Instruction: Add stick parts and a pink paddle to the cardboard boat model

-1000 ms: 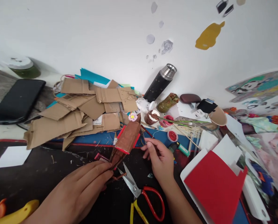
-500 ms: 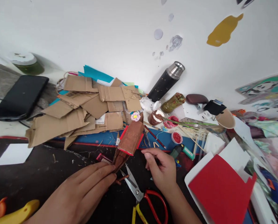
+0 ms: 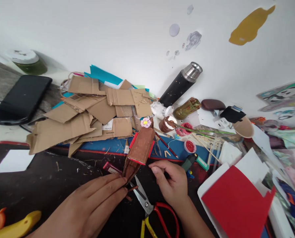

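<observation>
My left hand [image 3: 92, 201] is closed on the lower end of a brown-painted cardboard model [image 3: 141, 144]. Red strips edge the model, and a small pink flower [image 3: 145, 122] with a yellow centre sits at its far end. To the right of it, my right hand [image 3: 172, 181] is curled, thumb and forefinger drawn together, apart from the model. Whatever lies inside those fingers, if anything, is hidden. Between my hands lie scissors [image 3: 146, 205] with red and yellow handles, blades partly apart. A thin brown stick [image 3: 132, 188] lies across the blades by my left fingertips.
Torn cardboard pieces [image 3: 101, 115] are heaped behind the model. Farther back stand a black thermos [image 3: 178, 87] and an open brown paint pot [image 3: 167, 125]. A red sheet [image 3: 236, 201] lies at right, a phone [image 3: 20, 99] at left. A yellow handle [image 3: 25, 223] is at lower left.
The view has shifted slightly, so most things appear a little farther right and higher. Both hands keep nearly the same pose, and the model stays in my left hand.
</observation>
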### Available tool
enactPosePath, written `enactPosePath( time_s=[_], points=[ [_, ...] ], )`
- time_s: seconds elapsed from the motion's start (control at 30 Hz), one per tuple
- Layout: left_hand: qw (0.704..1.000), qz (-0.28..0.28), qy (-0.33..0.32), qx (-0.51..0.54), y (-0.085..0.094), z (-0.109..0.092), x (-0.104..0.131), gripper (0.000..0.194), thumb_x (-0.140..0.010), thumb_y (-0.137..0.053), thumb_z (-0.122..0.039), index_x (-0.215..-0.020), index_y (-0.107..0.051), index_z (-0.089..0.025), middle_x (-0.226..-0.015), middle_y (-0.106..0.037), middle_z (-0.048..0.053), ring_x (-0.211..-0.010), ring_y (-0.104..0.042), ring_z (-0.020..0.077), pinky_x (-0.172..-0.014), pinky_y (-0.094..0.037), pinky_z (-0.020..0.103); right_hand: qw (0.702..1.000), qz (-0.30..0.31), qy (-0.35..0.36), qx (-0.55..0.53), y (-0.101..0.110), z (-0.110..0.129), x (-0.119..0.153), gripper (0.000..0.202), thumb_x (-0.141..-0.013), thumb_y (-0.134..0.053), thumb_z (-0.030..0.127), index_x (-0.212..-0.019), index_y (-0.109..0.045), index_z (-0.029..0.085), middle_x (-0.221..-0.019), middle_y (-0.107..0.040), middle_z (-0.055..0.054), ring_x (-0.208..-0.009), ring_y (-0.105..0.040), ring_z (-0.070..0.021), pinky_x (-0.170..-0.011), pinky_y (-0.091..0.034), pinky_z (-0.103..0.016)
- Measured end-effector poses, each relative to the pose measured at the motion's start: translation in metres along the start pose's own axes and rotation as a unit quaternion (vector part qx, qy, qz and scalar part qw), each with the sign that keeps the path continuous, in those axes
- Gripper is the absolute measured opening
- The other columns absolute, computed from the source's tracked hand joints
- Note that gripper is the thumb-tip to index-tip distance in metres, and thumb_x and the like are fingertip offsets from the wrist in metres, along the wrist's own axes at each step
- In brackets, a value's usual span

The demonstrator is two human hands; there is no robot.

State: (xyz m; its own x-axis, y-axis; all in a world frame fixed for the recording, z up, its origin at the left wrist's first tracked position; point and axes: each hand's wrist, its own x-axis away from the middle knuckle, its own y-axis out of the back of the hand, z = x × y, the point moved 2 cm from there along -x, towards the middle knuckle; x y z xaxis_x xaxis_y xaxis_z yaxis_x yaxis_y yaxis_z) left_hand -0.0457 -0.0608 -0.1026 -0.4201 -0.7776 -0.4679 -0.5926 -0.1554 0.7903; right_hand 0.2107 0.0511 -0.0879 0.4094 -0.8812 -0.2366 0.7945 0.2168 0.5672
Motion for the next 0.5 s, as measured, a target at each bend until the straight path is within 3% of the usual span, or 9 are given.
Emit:
enactPosePath(
  time_s=[0.17,0.5],
  points=[
    [1.000,0.009,-0.020,-0.016,0.002,-0.002,-0.009,0.057,-0.101,-0.045,0.004,-0.138,-0.082,-0.021,-0.137,-0.088,0.002,-0.134,-0.078,0.0177,-0.124,-0.058,0.027,0.997,0.060,0.044,0.005,-0.007,0.003,0.000,0.025,-0.114,-0.069,0.032,-0.096,-0.085,0.026,-0.084,-0.089,-0.004,-0.070,-0.085,-0.0201,-0.070,-0.066,-0.027],
    [0.999,0.000,-0.032,-0.030,-0.012,-0.011,-0.012,0.048,-0.105,-0.051,0.000,-0.141,-0.078,-0.018,-0.137,-0.087,0.007,-0.134,-0.079,0.0224,-0.121,-0.062,0.033,0.988,0.122,0.068,0.066,-0.011,0.001,0.004,0.029,-0.119,-0.061,0.033,-0.104,-0.084,0.023,-0.093,-0.090,-0.006,-0.081,-0.087,-0.0212,-0.078,-0.064,-0.029]
  ],
)
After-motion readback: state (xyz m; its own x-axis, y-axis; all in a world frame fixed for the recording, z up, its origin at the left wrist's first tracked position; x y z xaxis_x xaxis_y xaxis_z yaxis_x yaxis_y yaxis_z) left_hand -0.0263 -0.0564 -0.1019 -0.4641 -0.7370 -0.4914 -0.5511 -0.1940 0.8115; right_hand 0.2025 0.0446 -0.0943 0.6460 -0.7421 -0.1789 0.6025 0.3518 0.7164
